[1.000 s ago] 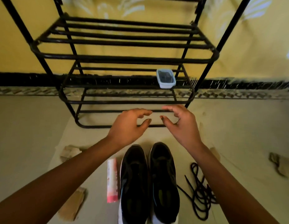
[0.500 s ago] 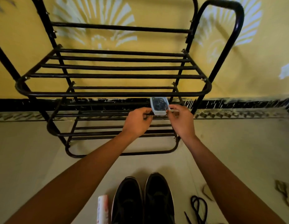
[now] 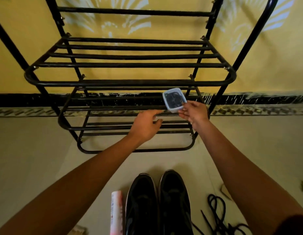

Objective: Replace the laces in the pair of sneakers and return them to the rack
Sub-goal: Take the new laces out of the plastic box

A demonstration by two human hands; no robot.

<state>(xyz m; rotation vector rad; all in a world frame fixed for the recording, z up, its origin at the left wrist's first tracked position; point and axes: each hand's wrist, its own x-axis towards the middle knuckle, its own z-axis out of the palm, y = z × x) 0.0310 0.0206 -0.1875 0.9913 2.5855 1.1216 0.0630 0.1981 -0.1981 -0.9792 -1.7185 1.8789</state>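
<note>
At the fingertips of the right hand sits a small clear plastic container with rounded corners. Thumb and fingers pinch its near right corner, and it is tilted with its open face towards the camera. Dark, tangled contents fill it; what they are cannot be told. The container is level with the middle tier of the black tubular metal shoe rack, but whether it touches a bar there cannot be told. Just to the left of that hand, the left hand reaches forward with relaxed, spread fingers. Its index finger points at the container's lower edge, its thumb is tucked beneath, and it holds nothing. Well below both hands, between the forearms, the pair of black low-top sneakers with pale sole edges stands side by side on the pale beige floor, toes towards the rack, outside it. Beneath the right forearm, loose black laces lie in loops on the floor, with a brown cardboard scrap just beyond them. Under the left forearm, beside the left sneaker, lies a pink-and-white cylindrical tube. Beyond the hands, behind the rack, rises a yellow wall with a white fan pattern.
</note>
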